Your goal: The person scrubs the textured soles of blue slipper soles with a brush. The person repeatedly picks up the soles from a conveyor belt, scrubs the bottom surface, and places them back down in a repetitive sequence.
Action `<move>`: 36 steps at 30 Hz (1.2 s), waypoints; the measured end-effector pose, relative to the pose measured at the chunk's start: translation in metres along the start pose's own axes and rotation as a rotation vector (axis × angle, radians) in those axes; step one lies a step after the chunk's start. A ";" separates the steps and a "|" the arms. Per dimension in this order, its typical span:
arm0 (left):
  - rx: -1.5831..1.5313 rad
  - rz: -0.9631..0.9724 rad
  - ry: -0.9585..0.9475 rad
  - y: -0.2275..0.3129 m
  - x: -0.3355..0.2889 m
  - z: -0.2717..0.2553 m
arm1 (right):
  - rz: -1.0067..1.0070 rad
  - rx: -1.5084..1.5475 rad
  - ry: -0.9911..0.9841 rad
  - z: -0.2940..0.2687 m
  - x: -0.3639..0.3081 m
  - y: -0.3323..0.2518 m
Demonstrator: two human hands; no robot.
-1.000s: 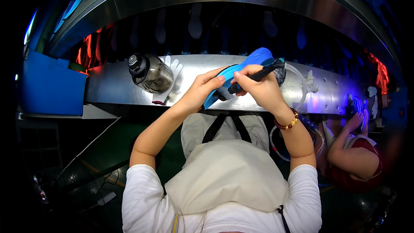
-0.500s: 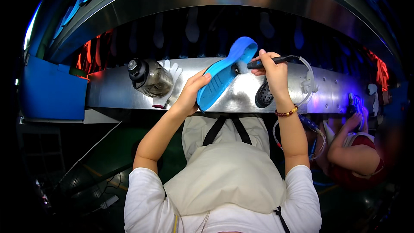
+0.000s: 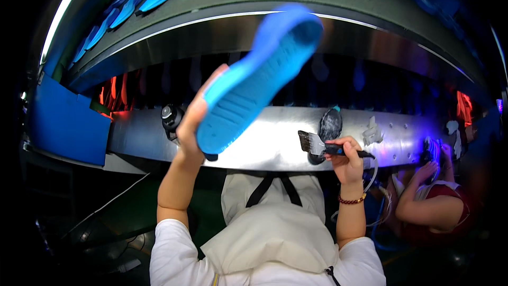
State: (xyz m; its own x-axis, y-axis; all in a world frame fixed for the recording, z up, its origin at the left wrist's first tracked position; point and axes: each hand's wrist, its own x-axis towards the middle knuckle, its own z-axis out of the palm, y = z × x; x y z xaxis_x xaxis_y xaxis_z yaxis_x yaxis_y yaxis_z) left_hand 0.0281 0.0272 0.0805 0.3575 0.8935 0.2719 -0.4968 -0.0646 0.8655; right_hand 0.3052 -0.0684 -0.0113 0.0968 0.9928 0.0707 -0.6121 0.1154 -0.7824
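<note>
Clasping the blue sole [image 3: 241,103] by one edge, your left hand [image 3: 193,122] might let it twist; your right hand [image 3: 348,161] wraps the brush [image 3: 313,143].

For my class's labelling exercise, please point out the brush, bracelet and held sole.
Brush [image 3: 320,146], head view: its grey section.
Bracelet [image 3: 350,201], head view: its dark beads.
Held sole [image 3: 253,94], head view: its midsection.

My left hand [image 3: 194,122] holds a blue sole [image 3: 251,87] aloft. My right hand [image 3: 348,161] grips a brush [image 3: 317,145], bristles [image 3: 305,141] left; dark object [image 3: 331,123] farther off, possibly footwear.
</note>
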 end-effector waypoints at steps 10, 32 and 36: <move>-0.833 0.130 0.381 0.037 0.198 -0.011 | 0.043 0.184 0.078 -0.023 0.002 0.019; 2.038 0.198 0.255 -0.031 0.348 0.045 | 0.210 0.063 0.354 -0.073 -0.003 0.039; 2.006 0.156 0.272 -0.029 0.348 0.042 | 0.217 -0.023 0.299 -0.062 0.005 0.041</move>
State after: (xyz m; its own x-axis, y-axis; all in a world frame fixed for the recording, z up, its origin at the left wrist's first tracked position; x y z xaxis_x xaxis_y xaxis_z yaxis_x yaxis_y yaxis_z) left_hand 0.2004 0.3212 0.1681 0.2081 0.8505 0.4831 0.9631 -0.2643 0.0505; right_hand 0.3296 -0.0608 -0.0816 0.1938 0.9403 -0.2797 -0.6260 -0.1010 -0.7733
